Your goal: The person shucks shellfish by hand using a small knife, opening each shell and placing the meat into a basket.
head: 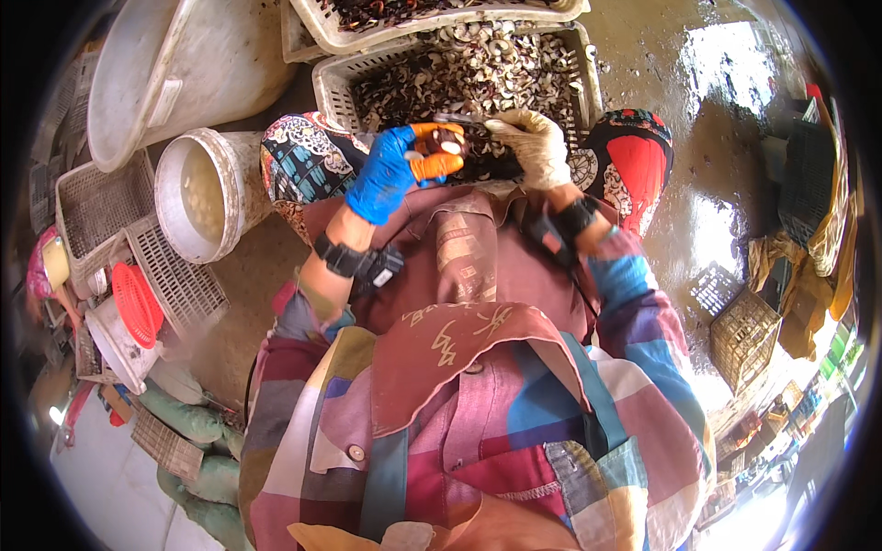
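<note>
My left hand (386, 169) wears a blue glove with orange covers on the fingers. It grips a dark brown corm (441, 144), which shows a pale cut spot. In a stained white glove, my right hand (534, 148) is closed around a small metal peeling blade (458, 119), blurred and close above the corm. Both hands are over the near side of a white plastic crate (334, 93). Dark peels and pale crescent-shaped parings (482, 58) fill much of that crate between my knees.
Another crate (441, 38) with dark contents overlaps the far edge. Left stand a white bucket (200, 193) holding pale pieces in cloudy liquid, a large tilted tub (207, 62), a red basket (138, 303) and slatted crates (176, 268). Wet floor (641, 62) and a yellowish crate (747, 337) lie right.
</note>
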A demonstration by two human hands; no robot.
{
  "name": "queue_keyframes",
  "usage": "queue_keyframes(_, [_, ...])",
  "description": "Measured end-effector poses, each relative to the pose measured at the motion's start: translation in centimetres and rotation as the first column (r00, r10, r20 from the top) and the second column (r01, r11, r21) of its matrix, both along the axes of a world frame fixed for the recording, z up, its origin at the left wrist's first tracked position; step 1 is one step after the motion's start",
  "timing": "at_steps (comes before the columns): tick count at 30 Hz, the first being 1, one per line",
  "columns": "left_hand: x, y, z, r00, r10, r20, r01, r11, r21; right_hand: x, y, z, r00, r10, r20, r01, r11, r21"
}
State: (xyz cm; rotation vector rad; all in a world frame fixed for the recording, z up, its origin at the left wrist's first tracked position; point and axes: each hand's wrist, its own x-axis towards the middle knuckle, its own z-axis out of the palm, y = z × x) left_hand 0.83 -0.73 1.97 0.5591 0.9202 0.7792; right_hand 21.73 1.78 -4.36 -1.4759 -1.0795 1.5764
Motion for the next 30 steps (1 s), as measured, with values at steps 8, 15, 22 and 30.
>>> queue_keyframes(8, [-0.7, 0.0, -1.3, 0.998, 0.001, -0.057, 0.000, 1.000, 0.012, -1.3, -1.1, 3.9, 0.955, 0.033, -0.293, -0.045, 0.998, -0.033])
queue_keyframes(15, [-0.5, -0.3, -0.3, 0.995, -0.025, 0.100, 0.029, 0.999, -0.041, 1.9, 0.0, -2.8, 0.999, -0.046, 0.022, 0.046, 0.999, -0.008])
queue_keyframes(22, [0.7, -0.2, -1.5, 0.945, 0.037, -0.326, 0.061, 0.956, 0.286, -1.8, -1.7, 4.4, 0.983, 0.184, 0.022, -0.182, 0.940, 0.288])
queue_keyframes(30, [1.1, -0.6, -3.2, 0.952, 0.081, -0.295, -0.004, 0.968, 0.251, -0.6, -0.7, 2.5, 0.991, -0.004, -0.136, 0.008, 0.999, 0.031])
